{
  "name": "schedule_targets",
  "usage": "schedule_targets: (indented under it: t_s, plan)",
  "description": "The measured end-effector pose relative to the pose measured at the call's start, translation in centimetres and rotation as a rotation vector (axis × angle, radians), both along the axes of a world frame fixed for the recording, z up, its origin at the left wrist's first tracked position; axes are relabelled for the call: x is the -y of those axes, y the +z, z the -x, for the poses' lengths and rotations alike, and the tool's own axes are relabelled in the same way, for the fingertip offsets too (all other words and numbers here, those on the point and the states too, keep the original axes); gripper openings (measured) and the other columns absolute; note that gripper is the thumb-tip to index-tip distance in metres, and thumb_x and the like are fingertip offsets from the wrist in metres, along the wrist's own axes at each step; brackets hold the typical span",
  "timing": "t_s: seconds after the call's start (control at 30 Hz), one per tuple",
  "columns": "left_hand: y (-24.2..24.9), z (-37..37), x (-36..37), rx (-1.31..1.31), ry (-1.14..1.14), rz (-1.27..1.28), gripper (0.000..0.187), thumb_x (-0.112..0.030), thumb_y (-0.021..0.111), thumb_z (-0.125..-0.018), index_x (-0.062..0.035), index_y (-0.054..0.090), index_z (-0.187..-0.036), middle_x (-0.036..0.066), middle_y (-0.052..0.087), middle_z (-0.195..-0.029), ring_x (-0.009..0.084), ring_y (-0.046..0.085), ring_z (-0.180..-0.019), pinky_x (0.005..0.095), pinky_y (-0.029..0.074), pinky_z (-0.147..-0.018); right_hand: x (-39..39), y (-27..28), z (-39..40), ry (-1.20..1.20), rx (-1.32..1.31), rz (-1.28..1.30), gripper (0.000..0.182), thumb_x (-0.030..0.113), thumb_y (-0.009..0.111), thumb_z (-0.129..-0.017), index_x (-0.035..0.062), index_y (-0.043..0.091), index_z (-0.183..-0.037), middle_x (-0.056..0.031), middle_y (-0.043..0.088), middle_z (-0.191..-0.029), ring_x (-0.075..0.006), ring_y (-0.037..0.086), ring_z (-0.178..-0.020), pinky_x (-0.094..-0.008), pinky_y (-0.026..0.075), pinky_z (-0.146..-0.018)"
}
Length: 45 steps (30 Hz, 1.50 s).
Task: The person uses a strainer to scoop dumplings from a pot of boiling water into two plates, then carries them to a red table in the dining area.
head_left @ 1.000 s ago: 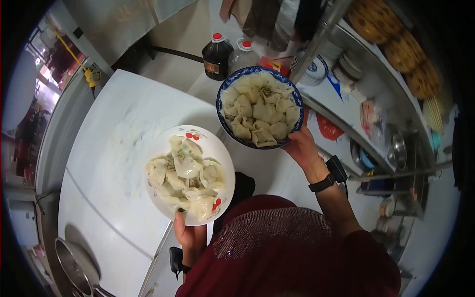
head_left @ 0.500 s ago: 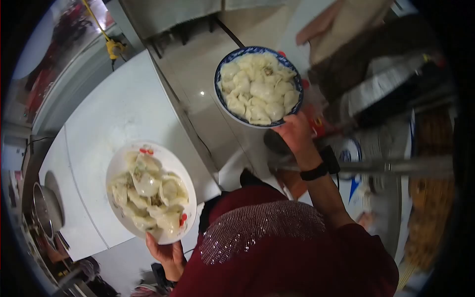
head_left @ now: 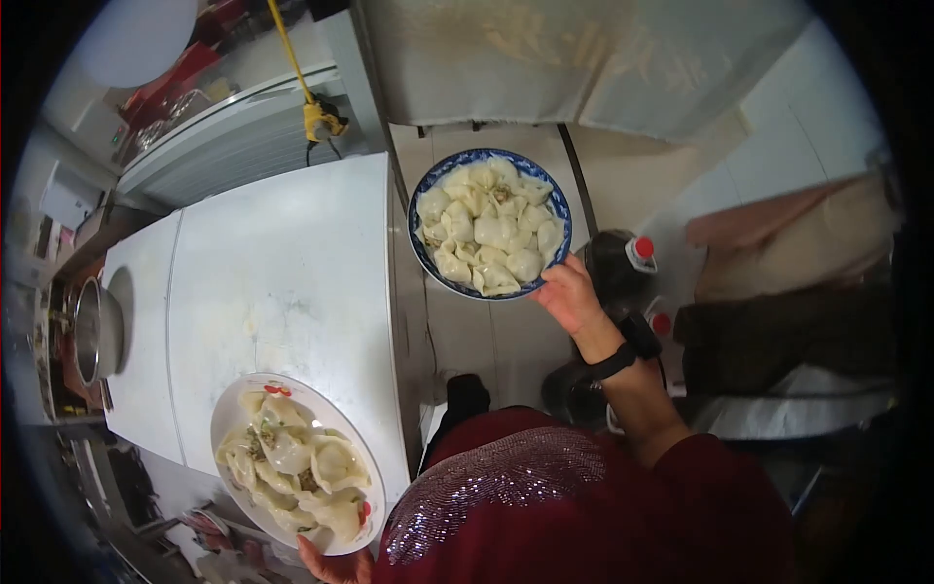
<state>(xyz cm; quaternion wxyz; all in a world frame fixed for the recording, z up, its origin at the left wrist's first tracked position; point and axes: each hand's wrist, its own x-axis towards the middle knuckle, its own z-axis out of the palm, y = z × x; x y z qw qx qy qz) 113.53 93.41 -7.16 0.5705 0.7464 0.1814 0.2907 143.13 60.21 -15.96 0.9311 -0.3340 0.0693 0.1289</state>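
Observation:
My right hand [head_left: 572, 294] grips the near rim of a round plate with a blue patterned border [head_left: 425, 261]. Cooked dumplings [head_left: 494, 230] fill this plate, which is held out over the floor. At the lower left, my left hand [head_left: 336, 565] supports the near edge of a white oval plate with red motifs [head_left: 366, 457]. Dumplings [head_left: 292, 456] lie on it too, some with filling showing. That plate is over the near end of the white table; only part of my left hand shows, with the fingers partly hidden beneath the plate.
A white tabletop [head_left: 282, 253] extends on the left, with a metal bowl [head_left: 97, 331] past its far side. A yellow plug on a cord [head_left: 321, 119] hangs above. Dark bottles with red caps [head_left: 623, 273] stand on the tiled floor [head_left: 467, 341] at right, near draped cloths [head_left: 798, 243].
My view has swung toward the right, bringing the curtain-like sheet and bottles into sight. Both plates stay in my hands; the oval plate now appears lower in view.

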Motion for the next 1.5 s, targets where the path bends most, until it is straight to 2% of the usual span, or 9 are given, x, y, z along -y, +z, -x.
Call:
schedule_targets:
  t_s: [0.07,0.1,0.4,0.77,1.2,1.23,1.33,1.47,1.5]
  plan:
    - [3.8,-1.1,1.5,-0.193,0.293,0.830,0.059,-0.036,0.048,-0.079,-0.0019,0.032,-0.124,0.016,0.037,-0.125,0.0310,0.034,-0.115,0.0439,0.026,-0.097,0.1,0.1,-0.2,0.015,0.009,-0.002,0.049,-0.002,0.040,-0.070,0.0011,0.036,-0.119,-0.0139,0.046,-0.115,-0.0273,0.050,-0.101,-0.0415,0.046,-0.078]
    - [5.3,-2.0,3.2,-0.090,0.247,0.884,0.058,-0.032,0.051,-0.078,-0.0016,0.032,-0.124,0.017,0.038,-0.124,0.0317,0.034,-0.115,0.0457,0.026,-0.097,0.2,-0.1,-0.3,0.012,0.003,-0.013,0.049,-0.003,0.040,-0.069,0.0008,0.036,-0.118,-0.0139,0.046,-0.115,-0.0274,0.050,-0.101,-0.0417,0.046,-0.078]
    - [6.6,0.5,7.1,0.040,0.258,0.876,0.061,-0.030,0.055,-0.076,-0.0031,0.030,-0.126,0.016,0.037,-0.125,0.0323,0.033,-0.116,0.0463,0.023,-0.099,1.0,-0.3,-0.6,0.091,0.020,-0.084,0.048,-0.002,0.040,-0.069,-0.0002,0.038,-0.117,-0.0145,0.047,-0.113,-0.0287,0.050,-0.100,-0.0433,0.046,-0.078]
    - [-1.1,-2.9,2.3,0.062,-0.062,1.045,0.067,-0.037,0.051,-0.077,-0.0084,0.024,-0.130,0.012,0.033,-0.130,0.0316,0.035,-0.117,0.0522,0.030,-0.095,-0.4,0.1,0.4,-0.012,0.056,0.063,0.051,-0.001,0.042,-0.068,0.0006,0.037,-0.119,-0.0152,0.045,-0.117,-0.0291,0.047,-0.106,-0.0444,0.044,-0.083]
    - [-15.8,-6.1,-7.5,0.085,-0.523,1.315,0.062,-0.020,0.054,-0.077,-0.0081,0.023,-0.129,0.013,0.034,-0.127,0.0314,0.036,-0.115,0.0480,0.030,-0.096,-3.2,-0.9,6.9,-0.361,0.384,-0.007,0.053,0.001,0.047,-0.072,0.0012,0.033,-0.123,-0.0158,0.040,-0.123,-0.0309,0.040,-0.112,-0.0479,0.040,-0.089]
    - [-18.2,-14.0,-0.2,0.076,-0.478,1.279,0.063,-0.020,0.054,-0.077,-0.0081,0.022,-0.129,0.013,0.033,-0.128,0.0315,0.036,-0.115,0.0479,0.030,-0.096,5.3,-5.1,-1.5,-0.350,0.353,-0.054,0.053,0.001,0.047,-0.072,0.0012,0.033,-0.123,-0.0158,0.040,-0.123,-0.0309,0.040,-0.112,-0.0479,0.040,-0.089]
    - [-21.4,-19.2,0.6,0.175,-0.499,1.356,0.064,-0.017,0.054,-0.077,-0.0047,0.019,-0.129,0.015,0.033,-0.126,0.0314,0.038,-0.114,0.0464,0.033,-0.094,10.0,-3.7,-4.6,-0.491,0.373,0.016,0.051,0.001,0.045,-0.071,-0.0017,0.033,-0.121,-0.0172,0.040,-0.122,-0.0317,0.041,-0.111,-0.0456,0.043,-0.087]
    - [-25.6,-22.0,0.6,0.341,-0.478,1.355,0.057,-0.011,0.047,-0.080,-0.0034,0.018,-0.129,0.016,0.035,-0.125,0.0309,0.039,-0.113,0.0474,0.035,-0.092,10.1,-6.5,-3.2,-0.647,0.355,0.143,0.051,0.000,0.042,-0.070,-0.0020,0.034,-0.120,-0.0175,0.041,-0.121,-0.0313,0.045,-0.107,-0.0423,0.048,-0.082]
    - [-27.9,-22.8,0.3,0.283,-0.454,1.257,0.060,-0.023,0.047,-0.081,-0.0073,0.019,-0.131,0.014,0.031,-0.130,0.0303,0.035,-0.117,0.0487,0.031,-0.096,10.0,-7.9,-3.4,-0.653,0.368,0.158,0.051,0.000,0.042,-0.070,-0.0020,0.034,-0.120,-0.0175,0.041,-0.121,-0.0313,0.045,-0.107,-0.0423,0.048,-0.082]
